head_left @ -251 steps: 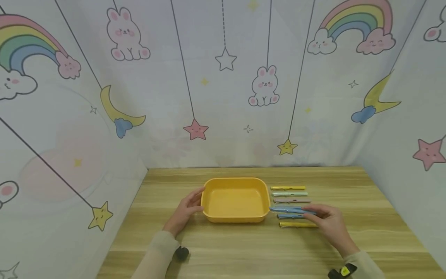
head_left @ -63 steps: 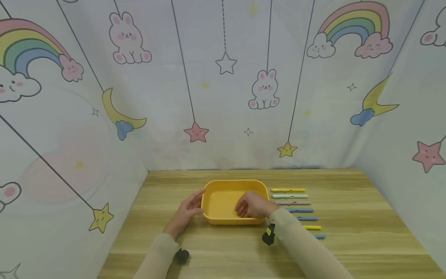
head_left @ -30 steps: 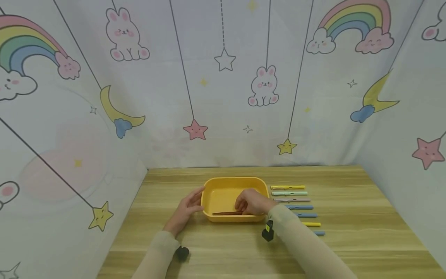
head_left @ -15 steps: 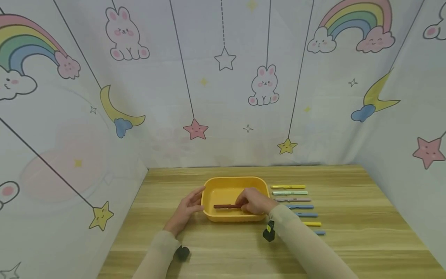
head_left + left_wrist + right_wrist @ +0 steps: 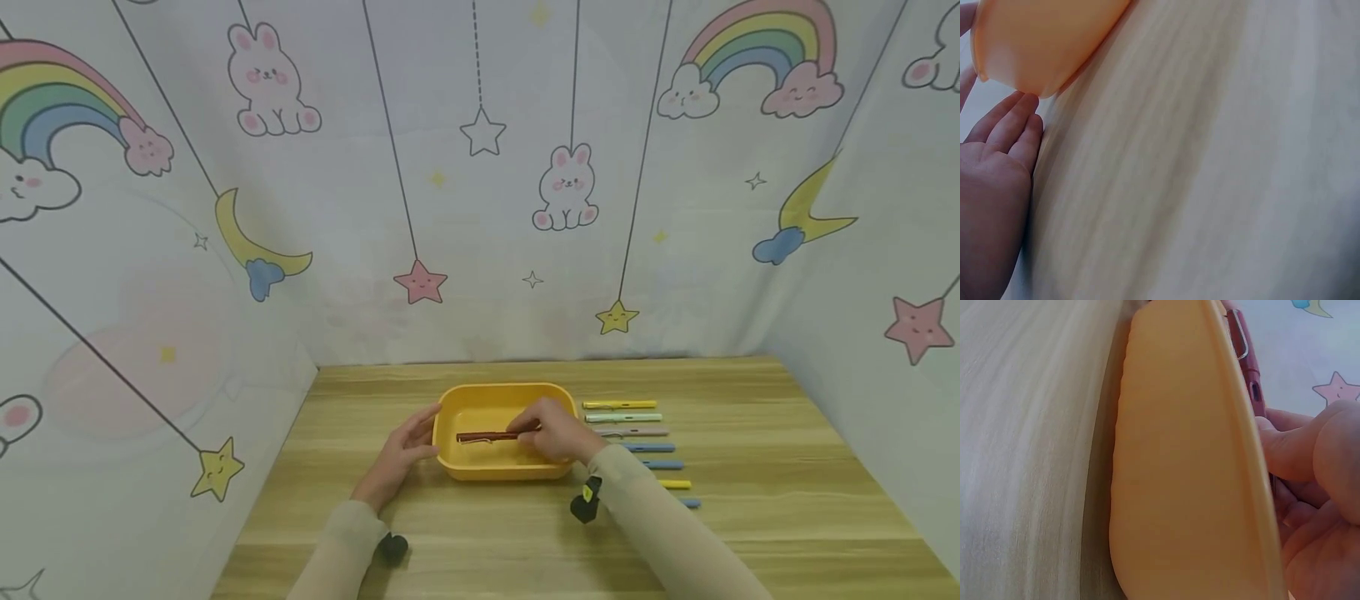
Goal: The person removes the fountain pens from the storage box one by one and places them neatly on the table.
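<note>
A yellow plastic tray (image 5: 502, 473) sits on the table. Inside its outline in the head view, my right hand (image 5: 557, 429) pinches a dark red capped pen (image 5: 487, 437) with a wire clip; the pen lies crosswise, clip end to the left. In the right wrist view, thumb and fingers close on the red pen (image 5: 1249, 362) just beyond the tray's near wall (image 5: 1185, 450), at rim height. My left hand (image 5: 397, 454) rests against the tray's left side, fingers extended. The left wrist view shows those fingertips touching the tray wall (image 5: 1041, 50) low down.
Right of the tray, several pens lie in a row: a yellow pen (image 5: 619, 405), a pale green pen (image 5: 624, 417), a pinkish pen (image 5: 637, 432), then blue and yellow ones partly covered by the right sleeve (image 5: 667, 517). A patterned curtain (image 5: 480, 333) stands behind the wooden table (image 5: 465, 542).
Earlier my right hand set a blue pen among the row, which gained one more blue pen. Then it reached into the tray, took the dark red pen and raised it. The left hand stayed.
</note>
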Motion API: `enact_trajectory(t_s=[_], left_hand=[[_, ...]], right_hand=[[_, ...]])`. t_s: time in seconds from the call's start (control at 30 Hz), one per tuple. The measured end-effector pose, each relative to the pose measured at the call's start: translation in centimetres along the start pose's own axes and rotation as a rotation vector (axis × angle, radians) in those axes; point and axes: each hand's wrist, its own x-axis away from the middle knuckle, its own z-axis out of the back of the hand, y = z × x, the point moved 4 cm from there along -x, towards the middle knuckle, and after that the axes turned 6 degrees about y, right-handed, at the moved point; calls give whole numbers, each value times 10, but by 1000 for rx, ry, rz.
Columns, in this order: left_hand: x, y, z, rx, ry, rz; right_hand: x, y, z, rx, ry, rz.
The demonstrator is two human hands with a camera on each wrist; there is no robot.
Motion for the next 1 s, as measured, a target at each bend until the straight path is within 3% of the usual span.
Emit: enact_trajectory(t_s=[0.5,0.77,1.0], left_hand=[[0,-1,0,7,6,-13],[0,0,-1,-9,11,2],[2,-1,-2,-17,15,2]], right_hand=[[17,10,22,-134,211,-68],[23,11,32,-211,266,-134],[32,19,38,-315,306,-142]])
